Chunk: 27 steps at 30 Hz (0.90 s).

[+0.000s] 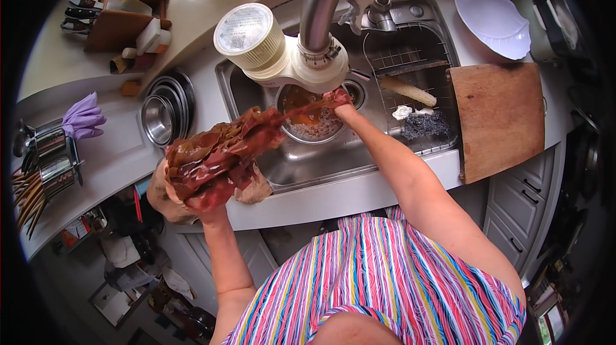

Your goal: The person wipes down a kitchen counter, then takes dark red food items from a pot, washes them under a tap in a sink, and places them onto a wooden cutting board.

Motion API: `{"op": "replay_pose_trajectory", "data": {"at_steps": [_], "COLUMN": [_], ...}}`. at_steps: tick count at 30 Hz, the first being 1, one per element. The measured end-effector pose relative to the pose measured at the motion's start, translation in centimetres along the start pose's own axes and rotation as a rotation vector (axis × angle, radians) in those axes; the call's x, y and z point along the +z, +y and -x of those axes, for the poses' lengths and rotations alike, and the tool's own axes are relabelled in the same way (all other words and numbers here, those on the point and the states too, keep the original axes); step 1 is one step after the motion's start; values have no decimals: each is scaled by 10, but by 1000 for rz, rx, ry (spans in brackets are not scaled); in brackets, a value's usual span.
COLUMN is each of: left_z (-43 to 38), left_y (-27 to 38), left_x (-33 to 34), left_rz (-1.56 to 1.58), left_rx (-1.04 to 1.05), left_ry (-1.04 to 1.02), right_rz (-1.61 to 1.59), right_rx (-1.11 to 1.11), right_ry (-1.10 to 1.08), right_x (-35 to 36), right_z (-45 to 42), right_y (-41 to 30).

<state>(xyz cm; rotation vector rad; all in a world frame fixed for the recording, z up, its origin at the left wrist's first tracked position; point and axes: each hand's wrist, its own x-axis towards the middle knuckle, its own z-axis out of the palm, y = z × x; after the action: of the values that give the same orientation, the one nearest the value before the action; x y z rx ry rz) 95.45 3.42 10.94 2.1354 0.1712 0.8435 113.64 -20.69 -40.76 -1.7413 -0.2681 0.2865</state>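
Observation:
A bunch of wet, reddish-brown leafy sheets (219, 152), perhaps seaweed, stretches from the counter's front edge across the left side of the sink. My left hand (208, 211) supports its thick end from below, the fingers mostly hidden. A narrow twisted strip runs from the bunch to my right hand (342, 108), which grips its far end. Under that strip a round metal bowl (308, 139) of amber, foamy liquid stands in the stainless steel sink (298, 167). Tan, cloth-like material (255, 188) shows beneath the bunch; I cannot tell what it is.
A white filter unit (255, 42) on the faucet (321, 13) hangs low over the bowl. Right of it, a wire rack (404, 59) holds a loofah (409, 91) and a scouring pad (426, 125). Beyond lies a wooden cutting board (500, 119). Nested metal bowls (159, 119) lean at left.

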Motion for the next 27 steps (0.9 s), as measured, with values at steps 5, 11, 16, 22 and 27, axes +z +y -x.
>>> {"op": "replay_pose_trajectory", "data": {"at_steps": [5,11,16,22,27], "left_z": [11,-14,-13,-14,-19], "left_y": [29,54,58,39,37], "left_x": [-50,-46,-38,-33,0], "left_rz": [-488,-864,812,744,490], "left_rx": [83,409,-337,-523,-605], "left_ry": [186,136,217,289,374], "right_rz": [-295,-710,-857,-1119,-1245], "right_rx": [484,641,663,700,830], "right_ry": [-300,-357,-588,-843,-798], "right_x": [45,16,8,46,58], "right_z": [32,50,42,45,59], "right_y": [-109,-242,-330,-362,-388]}}
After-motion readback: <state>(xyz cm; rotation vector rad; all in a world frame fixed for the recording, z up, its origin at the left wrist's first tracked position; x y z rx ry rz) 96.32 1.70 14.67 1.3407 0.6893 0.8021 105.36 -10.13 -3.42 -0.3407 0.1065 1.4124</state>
